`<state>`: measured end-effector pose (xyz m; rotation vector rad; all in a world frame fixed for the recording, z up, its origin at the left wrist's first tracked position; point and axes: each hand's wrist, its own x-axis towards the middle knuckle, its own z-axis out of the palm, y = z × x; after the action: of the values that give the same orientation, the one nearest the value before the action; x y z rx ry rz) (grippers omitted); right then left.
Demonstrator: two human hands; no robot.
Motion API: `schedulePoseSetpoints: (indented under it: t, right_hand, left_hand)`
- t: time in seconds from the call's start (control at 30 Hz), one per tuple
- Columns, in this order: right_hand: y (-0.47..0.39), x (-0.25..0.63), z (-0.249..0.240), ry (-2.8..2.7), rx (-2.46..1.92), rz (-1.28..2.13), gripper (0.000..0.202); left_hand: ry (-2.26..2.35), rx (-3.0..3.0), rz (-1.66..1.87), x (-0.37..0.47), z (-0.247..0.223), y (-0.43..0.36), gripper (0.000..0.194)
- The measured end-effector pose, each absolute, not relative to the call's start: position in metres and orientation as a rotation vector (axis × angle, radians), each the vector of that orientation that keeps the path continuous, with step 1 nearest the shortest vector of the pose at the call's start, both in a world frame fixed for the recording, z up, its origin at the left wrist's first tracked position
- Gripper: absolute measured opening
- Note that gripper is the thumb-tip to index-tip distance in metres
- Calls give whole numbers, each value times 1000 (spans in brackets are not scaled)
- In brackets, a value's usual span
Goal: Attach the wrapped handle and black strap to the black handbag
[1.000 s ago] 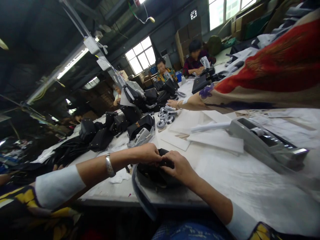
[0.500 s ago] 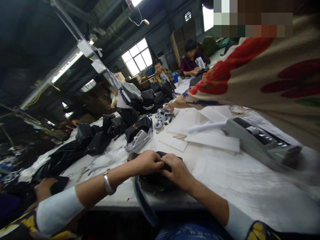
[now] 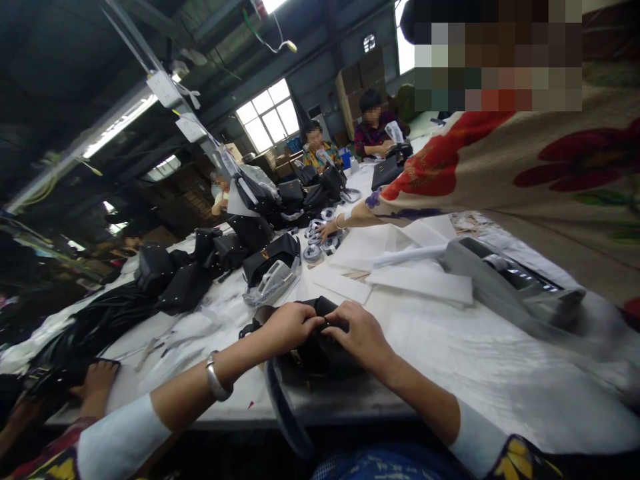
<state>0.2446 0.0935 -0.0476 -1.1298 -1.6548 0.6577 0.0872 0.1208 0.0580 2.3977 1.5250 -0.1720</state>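
A black bag lies at the table's front edge, below both hands. My left hand, with a silver bangle on its wrist, pinches a small dark part at the top of the bag. From the right, my right hand pinches the same dark part, its fingertips close to the left ones. What this part is cannot be made out. A wrapped strap hangs from the bag over the table edge. Some gold-coloured metal shows on the bag's front.
Black bags crowd the left and back of the white table. White foam sheets and a grey tape dispenser lie right. A person's hand touches wrapped rolls. Another person's hand rests at left; more people sit behind.
My fingertips have lifted slightly, and the dark part between them now shows. The person's hand at the rolls has spread its fingers. The view has shifted a little.
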Motion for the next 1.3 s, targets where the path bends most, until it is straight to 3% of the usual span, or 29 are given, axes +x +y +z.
schedulePoseSetpoints:
  t: [0.2,0.37,0.53,0.67,0.87,1.3]
  right_hand:
    - [100,254,-44,-1619,-1053,908,15]
    - [112,265,-43,-1569,-890,1368,18]
    - [114,270,-34,-1604,-784,1566,24]
    - [109,270,-24,-1764,-851,1468,19]
    - [106,265,-18,-1848,-1009,1330,15]
    - [97,352,-66,-1774,-1629,885,11]
  left_hand:
    - [1548,2479,28,76,48,107,24]
    - [1439,2406,170,71,43,95,31]
    - [1290,2384,284,69,38,93,29]
    - [1334,2410,284,70,34,91,34]
    - [1432,2524,271,76,38,81,18]
    - [1494,2482,307,63,25,82,32]
